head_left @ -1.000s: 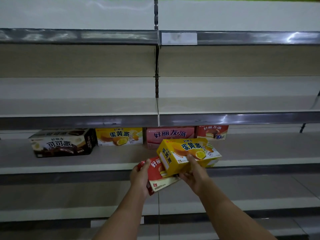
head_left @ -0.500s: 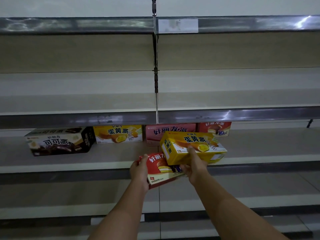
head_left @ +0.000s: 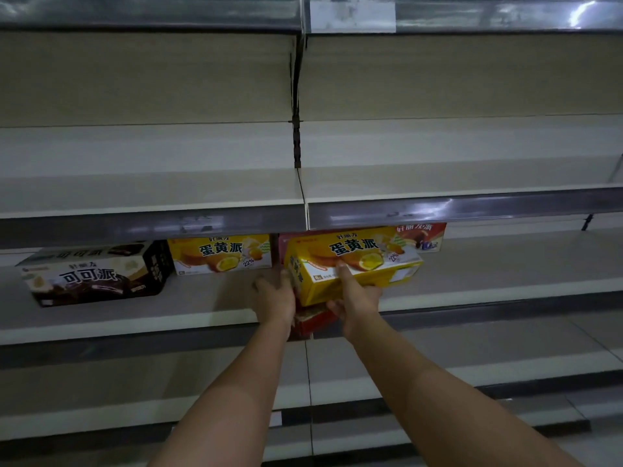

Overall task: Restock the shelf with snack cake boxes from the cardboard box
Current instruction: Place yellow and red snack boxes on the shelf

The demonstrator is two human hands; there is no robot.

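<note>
My right hand (head_left: 355,298) grips a yellow snack cake box (head_left: 354,264), holding it just above the shelf (head_left: 202,308) in the middle row. My left hand (head_left: 274,296) holds a red snack cake box (head_left: 312,320), which is mostly hidden beneath the yellow one and between my hands. On the shelf behind stand a dark cocoa box (head_left: 94,273) at the left, another yellow box (head_left: 220,254), a pink-red box (head_left: 286,241) mostly covered, and a red box (head_left: 423,235) at the right. The cardboard box is out of view.
The shelf board above (head_left: 151,183) and its grey price rail (head_left: 438,210) hang low over the boxes. Bare shelf surface stretches to the right of the red box (head_left: 522,257). Lower shelf boards (head_left: 438,365) run beneath my forearms.
Both hands have moved forward and up toward the shelf. The yellow box now sits over the shelf edge in front of the pink-red box, and the red box has slipped almost out of sight under it.
</note>
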